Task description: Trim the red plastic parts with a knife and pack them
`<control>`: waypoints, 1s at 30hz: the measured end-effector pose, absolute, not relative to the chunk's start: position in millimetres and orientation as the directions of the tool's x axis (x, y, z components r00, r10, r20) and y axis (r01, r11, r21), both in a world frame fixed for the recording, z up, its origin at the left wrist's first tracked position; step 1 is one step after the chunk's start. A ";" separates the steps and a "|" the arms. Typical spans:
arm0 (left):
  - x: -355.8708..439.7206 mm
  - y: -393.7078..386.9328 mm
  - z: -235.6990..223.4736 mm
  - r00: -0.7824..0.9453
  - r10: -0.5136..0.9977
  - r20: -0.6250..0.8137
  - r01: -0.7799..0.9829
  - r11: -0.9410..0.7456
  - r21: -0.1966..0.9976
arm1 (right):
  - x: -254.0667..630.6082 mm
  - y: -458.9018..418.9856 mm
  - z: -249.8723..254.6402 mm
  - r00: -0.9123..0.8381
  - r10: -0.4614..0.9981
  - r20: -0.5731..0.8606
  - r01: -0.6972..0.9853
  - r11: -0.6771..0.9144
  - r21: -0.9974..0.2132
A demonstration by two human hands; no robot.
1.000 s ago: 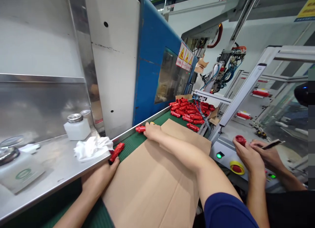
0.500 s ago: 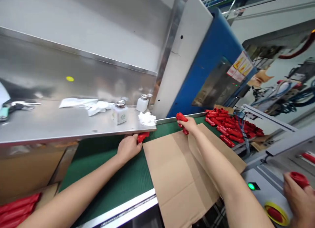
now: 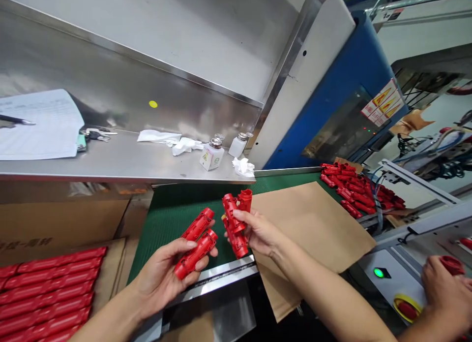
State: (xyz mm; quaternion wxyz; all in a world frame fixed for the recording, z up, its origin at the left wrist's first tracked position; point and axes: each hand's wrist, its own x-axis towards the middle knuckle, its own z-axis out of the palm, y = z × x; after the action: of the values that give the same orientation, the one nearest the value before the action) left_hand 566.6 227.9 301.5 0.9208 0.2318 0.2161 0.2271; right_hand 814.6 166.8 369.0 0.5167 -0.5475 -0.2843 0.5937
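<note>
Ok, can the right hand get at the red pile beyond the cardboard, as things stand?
Probably yes, once it puts down the red parts it holds. The right hand is not far from the pile, and only the flat cardboard lies between, so nothing tall blocks it.

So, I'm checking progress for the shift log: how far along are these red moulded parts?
Done: rows of red moulded parts lie packed in the carton. In hand: the left hand holds two red parts, the right hand a cluster of red parts. Left: a loose heap beyond the cardboard sheet.
</note>
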 end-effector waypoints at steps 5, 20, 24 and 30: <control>531.7 215.1 293.1 0.792 0.479 -0.378 -0.343 0.862 0.373 | 766.3 159.0 344.6 0.054 0.908 -0.415 -0.403 -0.361 -0.841; 441.8 226.0 269.0 0.741 0.460 -0.489 -0.371 0.888 0.272 | 665.7 178.6 321.4 -0.055 0.881 -0.470 -0.443 -0.444 -0.779; 408.4 231.2 259.9 0.735 0.476 -0.482 -0.393 0.879 0.270 | 629.4 193.0 319.0 -0.045 0.884 -0.465 -0.446 -0.434 -0.782; 346.7 245.0 245.7 0.771 0.490 -0.407 -0.426 0.872 0.242 | 561.2 206.0 309.8 -0.029 0.885 -0.465 -0.424 -0.432 -0.796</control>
State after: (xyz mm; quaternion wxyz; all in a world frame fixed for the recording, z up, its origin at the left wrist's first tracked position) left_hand 346.7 245.0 245.7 0.9386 0.0679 0.2345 0.2439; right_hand 561.2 206.0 309.8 0.4813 -0.5039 -0.2286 0.6799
